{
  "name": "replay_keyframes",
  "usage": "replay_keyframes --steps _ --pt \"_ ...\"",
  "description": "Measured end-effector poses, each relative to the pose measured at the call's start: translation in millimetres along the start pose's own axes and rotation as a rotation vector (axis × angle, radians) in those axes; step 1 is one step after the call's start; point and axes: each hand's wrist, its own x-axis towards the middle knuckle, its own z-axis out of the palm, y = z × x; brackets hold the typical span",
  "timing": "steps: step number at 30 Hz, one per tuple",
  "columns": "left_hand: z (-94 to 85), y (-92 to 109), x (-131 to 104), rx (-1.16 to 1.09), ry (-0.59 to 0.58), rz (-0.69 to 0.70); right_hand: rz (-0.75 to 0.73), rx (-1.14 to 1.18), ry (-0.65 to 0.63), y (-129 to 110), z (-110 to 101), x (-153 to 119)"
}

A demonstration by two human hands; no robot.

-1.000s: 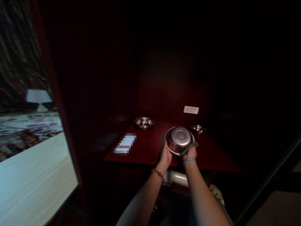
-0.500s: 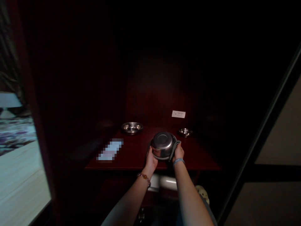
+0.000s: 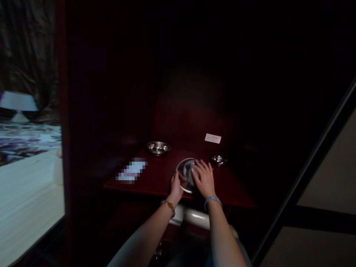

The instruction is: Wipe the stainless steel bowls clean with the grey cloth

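Observation:
A shiny stainless steel bowl [image 3: 187, 177] is held over the front of a dark red shelf, tilted so that its round rim and inner face show. My left hand [image 3: 175, 189] grips the rim at the left, with the thumb on the near side. Across the right part of the bowl lies my right hand [image 3: 205, 180], fingers spread and reaching over its face. A dark grey patch near those fingertips could be cloth or a reflection; I cannot tell which. Whatever is under the right palm is hidden.
On the dark red shelf [image 3: 222, 191], a wider steel bowl [image 3: 158, 148] stands back left and a small steel bowl [image 3: 218, 160] back right. A blurred-out pale item [image 3: 131, 170] lies left. A white socket plate [image 3: 213, 138] is on the back wall. Beyond the left panel is a light wooden table [image 3: 30, 200].
The bowl has turned from base up to its inner face showing. My right hand has gone from the right edge to spread over it; the grey-green cloth seen there no longer shows clearly.

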Motion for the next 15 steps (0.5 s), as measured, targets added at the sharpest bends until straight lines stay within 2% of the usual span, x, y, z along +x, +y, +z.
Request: replay_keyframes --steps 1,3,9,15 --pt "-0.4 1 0 0.004 0.001 0.010 -0.080 -0.056 -0.110 -4 6 -2" --pt "-1.2 2 -1 0.000 0.010 0.031 -0.136 -0.157 -0.180 -11 18 -4" --pt "-2.3 -1 -1 -0.003 0.021 0.056 -0.236 -0.260 -0.195 -23 29 -3" --pt "-3.8 -2 -4 0.018 0.032 0.037 -0.195 -0.263 -0.169 -25 31 -1"
